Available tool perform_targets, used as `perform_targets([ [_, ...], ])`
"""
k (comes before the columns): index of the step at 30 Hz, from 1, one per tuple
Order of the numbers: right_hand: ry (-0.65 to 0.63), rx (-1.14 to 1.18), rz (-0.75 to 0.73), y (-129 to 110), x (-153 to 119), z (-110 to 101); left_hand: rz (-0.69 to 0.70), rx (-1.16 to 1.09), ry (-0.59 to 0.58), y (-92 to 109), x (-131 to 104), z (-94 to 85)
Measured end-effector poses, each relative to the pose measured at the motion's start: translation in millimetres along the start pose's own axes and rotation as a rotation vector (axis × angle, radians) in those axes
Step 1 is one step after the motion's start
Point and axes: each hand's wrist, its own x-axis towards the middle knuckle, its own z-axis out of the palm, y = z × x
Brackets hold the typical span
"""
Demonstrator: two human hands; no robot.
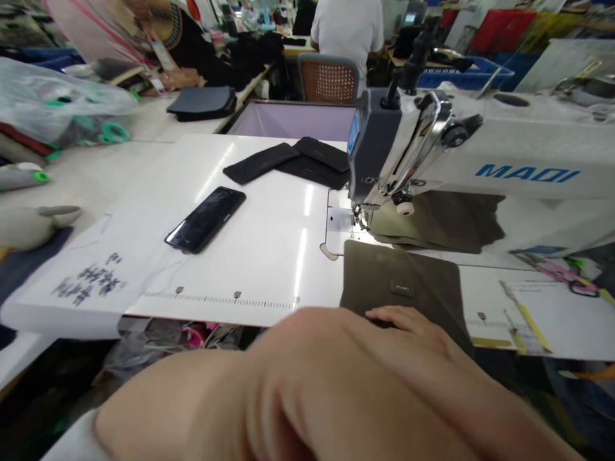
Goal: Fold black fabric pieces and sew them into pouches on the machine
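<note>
we see the olive cloth piece [432, 282] flat on the worktop [269, 256], at 12 o'clock from our right hand [427, 336]. this hand is nearer: its fingers lie upon the cloth, but whether they pinch, we cannot tell. from our blurred left hand [307, 365], fingers hidden, its state unclear, the piece is at 1 o'clock. its near end is covered, so the long axis is uncertain.
</note>
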Motion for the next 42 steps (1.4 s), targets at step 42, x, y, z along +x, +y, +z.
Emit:
perform_targets([
  [42,0.332,-0.064,0.213,31.3,46.3,20.8,-0.221,0.301,0.132,-125.4,16.6,-25.5],
])
